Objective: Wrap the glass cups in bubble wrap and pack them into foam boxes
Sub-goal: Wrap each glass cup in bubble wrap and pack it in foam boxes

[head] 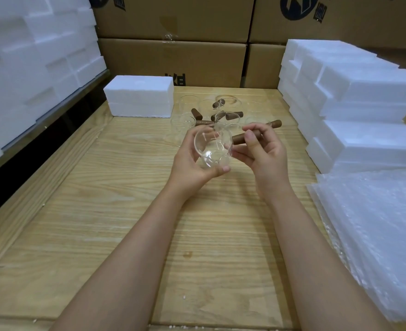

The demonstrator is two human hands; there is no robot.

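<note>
A clear glass cup with a brown wooden handle is held above the wooden table, tilted with its mouth towards me. My left hand cradles the bowl from the left and below, thumb under its base. My right hand pinches the wooden handle. Behind it, several more glass cups with wooden handles stand on the table. A stack of bubble wrap sheets lies at the right. A closed white foam box sits at the back left.
Stacks of white foam boxes stand along the right side, and more foam pieces are piled on the left. Brown cardboard cartons form a wall behind the table.
</note>
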